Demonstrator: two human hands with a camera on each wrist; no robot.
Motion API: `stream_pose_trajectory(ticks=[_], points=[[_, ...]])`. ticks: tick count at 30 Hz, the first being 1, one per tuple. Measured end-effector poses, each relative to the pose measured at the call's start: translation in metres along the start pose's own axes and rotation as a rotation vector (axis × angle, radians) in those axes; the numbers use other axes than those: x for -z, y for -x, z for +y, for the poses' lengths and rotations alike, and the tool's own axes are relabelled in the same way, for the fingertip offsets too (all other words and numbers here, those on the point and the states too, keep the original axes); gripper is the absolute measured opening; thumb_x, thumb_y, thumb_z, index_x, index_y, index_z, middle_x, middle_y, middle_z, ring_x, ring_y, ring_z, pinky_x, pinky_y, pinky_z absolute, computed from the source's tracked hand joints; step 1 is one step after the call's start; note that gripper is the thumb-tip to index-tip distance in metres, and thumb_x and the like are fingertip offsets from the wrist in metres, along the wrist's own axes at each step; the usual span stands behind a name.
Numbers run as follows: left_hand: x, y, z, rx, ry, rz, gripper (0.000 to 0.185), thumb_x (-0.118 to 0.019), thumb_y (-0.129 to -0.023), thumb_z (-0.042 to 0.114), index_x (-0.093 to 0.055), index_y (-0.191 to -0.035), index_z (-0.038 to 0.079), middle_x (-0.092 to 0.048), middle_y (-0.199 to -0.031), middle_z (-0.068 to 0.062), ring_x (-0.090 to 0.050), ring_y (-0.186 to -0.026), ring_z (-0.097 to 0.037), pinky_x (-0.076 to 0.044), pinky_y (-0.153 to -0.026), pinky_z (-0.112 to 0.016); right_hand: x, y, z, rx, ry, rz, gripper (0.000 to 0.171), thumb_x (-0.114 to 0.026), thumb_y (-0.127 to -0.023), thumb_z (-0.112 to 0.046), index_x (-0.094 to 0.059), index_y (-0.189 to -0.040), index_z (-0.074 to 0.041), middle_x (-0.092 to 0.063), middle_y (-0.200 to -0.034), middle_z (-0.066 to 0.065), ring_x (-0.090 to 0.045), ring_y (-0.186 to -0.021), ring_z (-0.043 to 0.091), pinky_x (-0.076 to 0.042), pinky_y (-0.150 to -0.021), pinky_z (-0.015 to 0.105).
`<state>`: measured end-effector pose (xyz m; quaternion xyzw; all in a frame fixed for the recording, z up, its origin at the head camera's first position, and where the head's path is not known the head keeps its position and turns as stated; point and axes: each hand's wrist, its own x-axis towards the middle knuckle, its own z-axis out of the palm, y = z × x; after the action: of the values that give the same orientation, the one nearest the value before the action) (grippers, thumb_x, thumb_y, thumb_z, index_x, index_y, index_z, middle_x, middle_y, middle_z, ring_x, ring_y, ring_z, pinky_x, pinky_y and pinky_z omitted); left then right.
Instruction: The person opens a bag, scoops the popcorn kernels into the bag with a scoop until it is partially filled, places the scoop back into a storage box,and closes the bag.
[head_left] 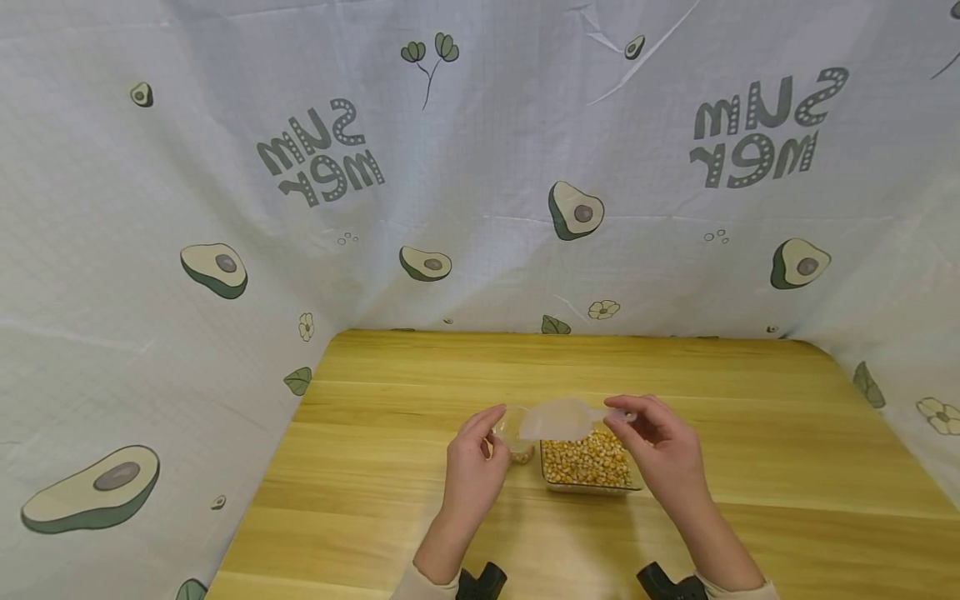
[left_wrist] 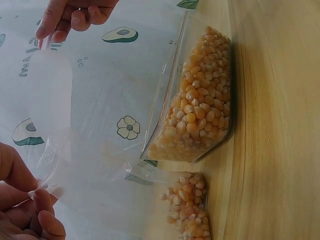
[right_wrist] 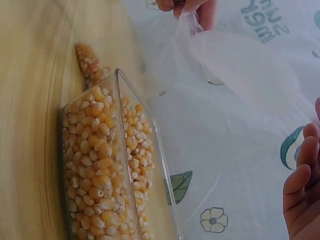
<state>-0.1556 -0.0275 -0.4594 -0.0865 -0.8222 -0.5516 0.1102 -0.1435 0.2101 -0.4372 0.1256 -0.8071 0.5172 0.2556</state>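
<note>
My left hand [head_left: 476, 462] pinches the rim of a clear plastic bag [left_wrist: 130, 170]. Corn kernels [left_wrist: 189, 205] fill the bottom of the bag, which rests on the table. In my right hand [head_left: 663, 442] is the handle of a translucent white scoop [head_left: 562, 419], gripped between thumb and fingers. The scoop lies sideways above the container, its tip at the bag's mouth. Whether any kernels are in the scoop cannot be seen. Below and between the hands stands a clear rectangular container [right_wrist: 117, 92] holding many yellow corn kernels [head_left: 588, 460].
A wooden table [head_left: 375, 467] lies under everything. White sheeting [head_left: 480, 167] printed with avocados and flowers hangs at the back and both sides. The container stands just right of the bag.
</note>
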Motion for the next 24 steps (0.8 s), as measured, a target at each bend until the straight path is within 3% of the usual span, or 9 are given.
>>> stream_pose_trajectory(ticks=[8,15,24], points=[[0.000,0.000,-0.001,0.012,0.016,0.004,0.042,-0.053,-0.089,-0.006,-0.068,-0.127,0.005,-0.067,-0.128,-0.009,-0.041,-0.067,-0.003,-0.041,-0.059,-0.016,0.002,0.005,0.005,-0.005,0.052,0.007,0.020,-0.068,-0.088,0.007,-0.073,-0.103,-0.005,-0.065,-0.093,-0.015,-0.058,-0.067,0.005,-0.048,-0.060,0.014],[0.000,0.001,-0.001,0.006,0.010,0.007,0.043,-0.053,-0.089,-0.007,-0.068,-0.127,0.005,-0.067,-0.129,-0.010,-0.039,-0.063,-0.002,-0.039,-0.057,-0.016,0.003,0.011,0.004,-0.065,0.105,0.031,0.019,-0.071,-0.087,0.003,-0.075,-0.104,-0.006,-0.065,-0.088,-0.014,-0.056,-0.064,0.005,-0.047,-0.059,0.015],[0.000,0.000,-0.002,0.008,0.024,-0.001,0.044,-0.053,-0.089,-0.008,-0.067,-0.129,0.004,-0.066,-0.131,-0.010,-0.042,-0.069,-0.004,-0.041,-0.059,-0.016,0.007,0.015,0.019,0.123,0.257,0.015,0.029,-0.077,-0.079,0.005,-0.078,-0.104,-0.009,-0.065,-0.085,-0.008,-0.047,-0.061,-0.004,-0.042,-0.055,0.012]])
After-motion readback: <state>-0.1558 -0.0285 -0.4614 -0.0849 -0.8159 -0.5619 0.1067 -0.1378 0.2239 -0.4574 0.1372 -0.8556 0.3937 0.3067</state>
